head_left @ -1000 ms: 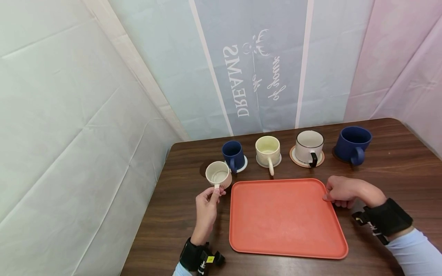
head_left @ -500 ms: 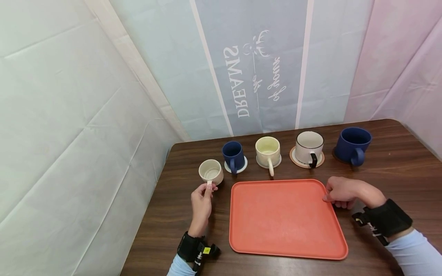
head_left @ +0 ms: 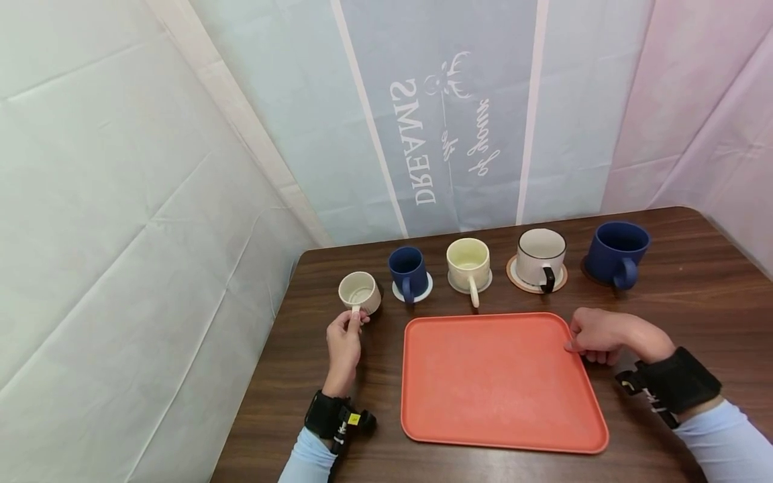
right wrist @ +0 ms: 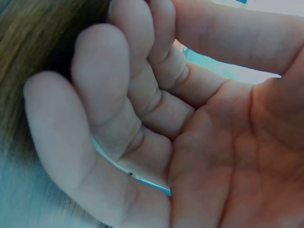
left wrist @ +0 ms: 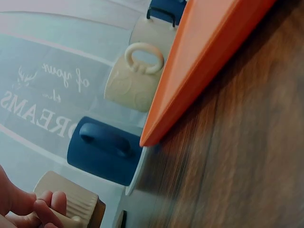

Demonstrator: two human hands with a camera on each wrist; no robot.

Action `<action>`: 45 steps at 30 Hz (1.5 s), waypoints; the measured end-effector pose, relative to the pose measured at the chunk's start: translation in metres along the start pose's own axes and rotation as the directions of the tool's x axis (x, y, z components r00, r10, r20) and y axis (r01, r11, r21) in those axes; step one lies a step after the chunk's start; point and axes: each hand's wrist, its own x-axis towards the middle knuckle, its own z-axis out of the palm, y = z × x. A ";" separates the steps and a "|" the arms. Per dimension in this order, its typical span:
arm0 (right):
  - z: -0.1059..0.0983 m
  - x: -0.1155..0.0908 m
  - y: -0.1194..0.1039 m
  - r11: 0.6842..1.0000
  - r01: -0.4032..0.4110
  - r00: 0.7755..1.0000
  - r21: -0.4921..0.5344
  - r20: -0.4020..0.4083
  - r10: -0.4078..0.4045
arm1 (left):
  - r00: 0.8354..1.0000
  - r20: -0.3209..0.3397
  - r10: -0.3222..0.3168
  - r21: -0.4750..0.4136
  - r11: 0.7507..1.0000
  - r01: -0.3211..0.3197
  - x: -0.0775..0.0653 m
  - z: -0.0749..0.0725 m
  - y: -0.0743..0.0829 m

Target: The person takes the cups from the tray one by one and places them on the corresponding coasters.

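My left hand (head_left: pixel 344 345) pinches the handle of a small cream ribbed mug (head_left: pixel 359 293) at the left of the table. In the left wrist view that mug (left wrist: pixel 71 194) shows its bare brownish base, with a small gap to a dark flat edge (left wrist: pixel 122 219) beyond it. On the right, my right hand (head_left: pixel 604 335) grips the right rim of an orange tray (head_left: pixel 501 382) between thumb and curled fingers. The right wrist view shows the curled fingers (right wrist: pixel 102 76) close up; the tray is mostly hidden there.
Along the back stand a small blue mug (head_left: pixel 408 270) on a white coaster (head_left: pixel 428 288), a pale yellow mug (head_left: pixel 468 263), a white mug (head_left: pixel 541 257) with a black handle, and a large blue mug (head_left: pixel 617 253). A fabric wall (head_left: pixel 229 315) borders the table's left edge.
My left hand has carried the cream mug leftward and slightly back, away from the small blue mug. The right hand and the tray have stayed put.
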 end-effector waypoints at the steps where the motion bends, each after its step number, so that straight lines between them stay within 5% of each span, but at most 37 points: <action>1: 0.000 0.000 0.000 1.000 0.001 1.000 -0.002 -0.001 -0.001 | 1.000 0.002 0.004 0.002 1.000 -0.004 0.002 0.000 -0.001; 22: -0.001 -0.001 -0.003 1.000 0.005 1.000 0.004 0.006 -0.005 | 1.000 -0.005 -0.021 0.062 0.998 0.022 0.033 0.005 -0.014; 45: 0.001 -0.004 -0.004 1.000 0.002 1.000 0.018 0.002 -0.002 | 0.999 0.025 -0.038 0.036 0.999 0.037 0.039 0.006 -0.021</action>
